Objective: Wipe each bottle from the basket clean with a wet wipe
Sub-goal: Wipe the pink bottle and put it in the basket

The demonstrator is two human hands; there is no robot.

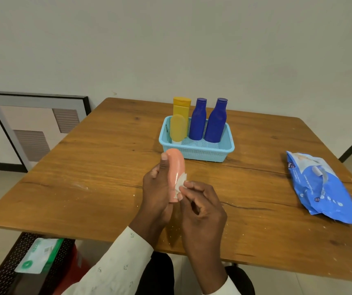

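Above the worktop (pixel 85 167), left hand (pixel 158 188) grips a pink bottle (pixel 176 171) while right hand (pixel 202 211) pinches a wet wipe (pixel 181 183) against its four-o'clock side.

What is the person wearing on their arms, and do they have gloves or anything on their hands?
Both hands are bare: no gloves, rings or watch show on the left hand or the right hand. The left sleeve is long, off-white cloth with small dark printed marks scattered over it, ending in a buttoned cuff. Only the matching cuff edge of the right sleeve shows at the bottom of the picture.
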